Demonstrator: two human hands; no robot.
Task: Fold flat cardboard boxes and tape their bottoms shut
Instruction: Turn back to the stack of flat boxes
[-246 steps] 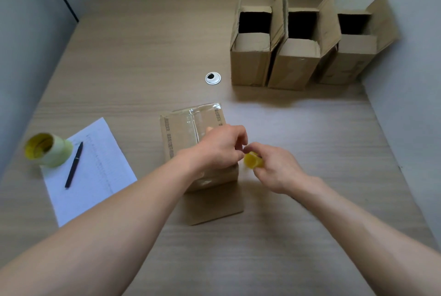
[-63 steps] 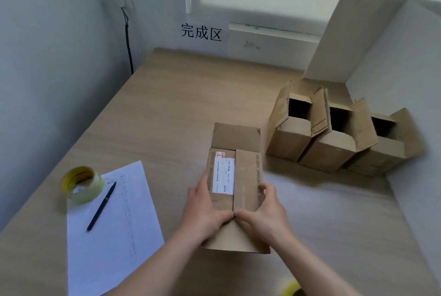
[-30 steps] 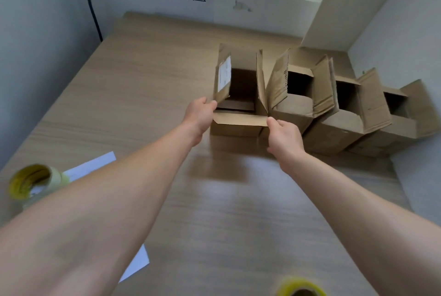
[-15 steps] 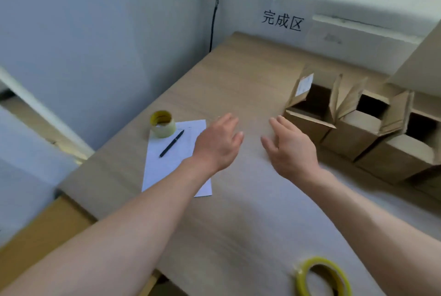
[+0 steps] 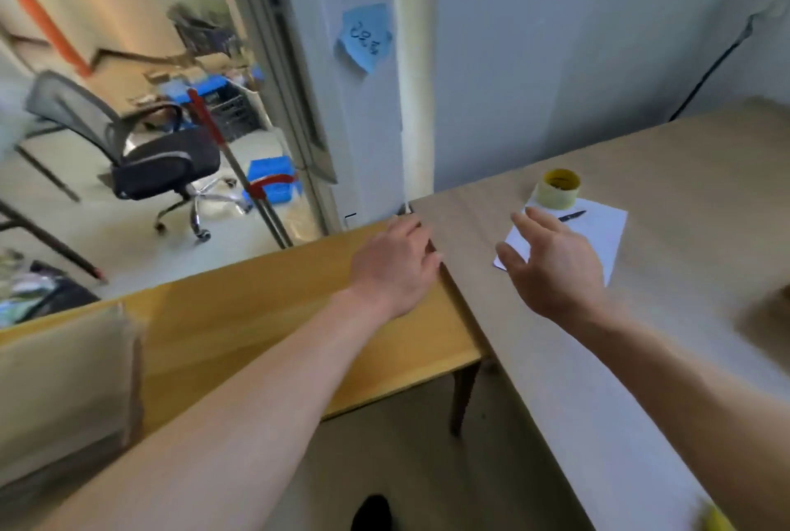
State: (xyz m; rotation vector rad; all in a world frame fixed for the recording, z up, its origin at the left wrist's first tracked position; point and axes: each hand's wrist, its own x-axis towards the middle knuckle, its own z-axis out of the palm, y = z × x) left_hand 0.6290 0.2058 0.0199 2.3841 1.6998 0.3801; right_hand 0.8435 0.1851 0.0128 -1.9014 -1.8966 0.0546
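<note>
Both hands hovered empty, fingers loose: left hand (image 5: 395,263) over the yellow table (image 5: 256,312), right hand (image 5: 551,263) over the grey desk (image 5: 667,316). Blurred flat cardboard (image 5: 64,385) sat cut off at eight o'clock from the left hand. A tape roll (image 5: 557,188) stood at twelve o'clock from the right hand.

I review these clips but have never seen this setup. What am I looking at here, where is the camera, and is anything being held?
There is no machine: a person wears one camera on the head, looking forward and down at their bare arms. The left hand reaches over a yellow wooden table; the right hand hovers over a grey-brown table. Both hands are open and hold nothing. On the grey-brown table lie a sheet of paper, a pen and a roll of tape. At lower left is a blurred stack, probably flat cardboard. An office chair stands in the room beyond.
</note>
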